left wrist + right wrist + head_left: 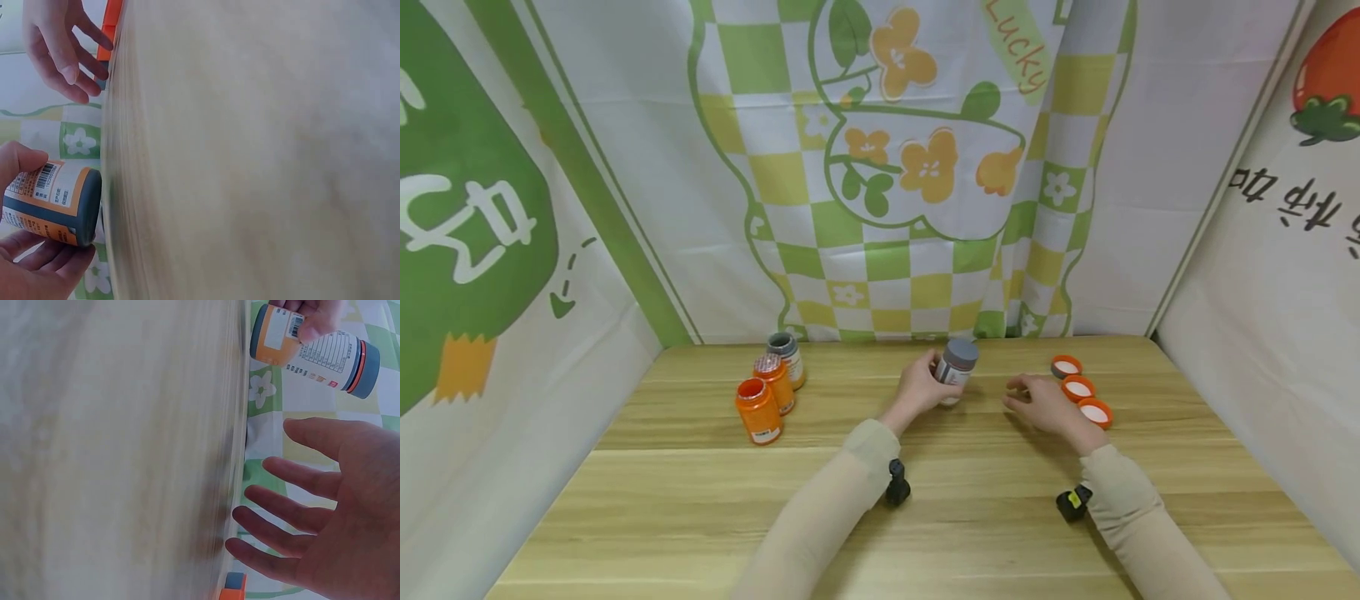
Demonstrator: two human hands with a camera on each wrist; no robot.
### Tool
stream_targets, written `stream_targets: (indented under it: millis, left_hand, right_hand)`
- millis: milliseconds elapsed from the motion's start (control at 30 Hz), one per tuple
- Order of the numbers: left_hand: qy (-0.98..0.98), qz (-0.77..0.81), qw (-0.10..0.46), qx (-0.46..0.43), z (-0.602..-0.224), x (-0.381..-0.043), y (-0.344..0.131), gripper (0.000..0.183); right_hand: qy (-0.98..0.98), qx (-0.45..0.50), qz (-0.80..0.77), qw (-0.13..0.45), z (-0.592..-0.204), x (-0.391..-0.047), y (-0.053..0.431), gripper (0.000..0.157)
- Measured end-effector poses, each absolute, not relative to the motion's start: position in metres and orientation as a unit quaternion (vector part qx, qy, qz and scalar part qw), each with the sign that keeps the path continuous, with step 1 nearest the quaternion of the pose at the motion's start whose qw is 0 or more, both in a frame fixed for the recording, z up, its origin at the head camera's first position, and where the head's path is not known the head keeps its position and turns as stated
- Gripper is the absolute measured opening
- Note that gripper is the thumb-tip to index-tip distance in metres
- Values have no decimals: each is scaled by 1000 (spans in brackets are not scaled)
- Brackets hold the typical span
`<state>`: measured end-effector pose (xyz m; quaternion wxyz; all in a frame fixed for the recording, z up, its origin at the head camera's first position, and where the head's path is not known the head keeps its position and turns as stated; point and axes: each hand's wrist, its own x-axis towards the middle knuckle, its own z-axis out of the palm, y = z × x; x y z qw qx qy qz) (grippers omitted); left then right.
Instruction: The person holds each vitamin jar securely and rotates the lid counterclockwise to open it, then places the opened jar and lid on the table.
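Note:
My left hand [917,390] grips a capped supplement bottle [958,360] around its side, with the thumb and fingers on opposite sides. The bottle has a grey-blue cap [364,370] and a white and orange label with a barcode. It stands almost upright, its base very near the tabletop; I cannot tell whether it touches. To the right, my right hand [1043,402] hovers over the table with nothing in it, its fingers [294,509] spread and apart from the bottle. Beside that hand lie three loose caps [1078,387], insides up, two orange and one grey-rimmed.
At the table's left stand three uncapped bottles: an orange one [760,414] in front, another orange one [777,384] with a silvery covering on its mouth, and a grey-topped one [787,358] at the back. A patterned curtain [887,275] hangs behind the wooden table [685,500].

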<state>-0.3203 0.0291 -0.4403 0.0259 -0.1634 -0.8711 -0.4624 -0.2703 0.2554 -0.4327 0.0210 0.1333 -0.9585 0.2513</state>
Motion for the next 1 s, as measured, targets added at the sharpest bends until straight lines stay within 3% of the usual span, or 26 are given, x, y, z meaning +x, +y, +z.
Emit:
stream_targets:
  millis: [1000]
  left_hand:
    - [-871,-458,56,-170,-430,-298,4,44]
  right_hand:
    - [-951,154,261,62,-430,-262,235,35]
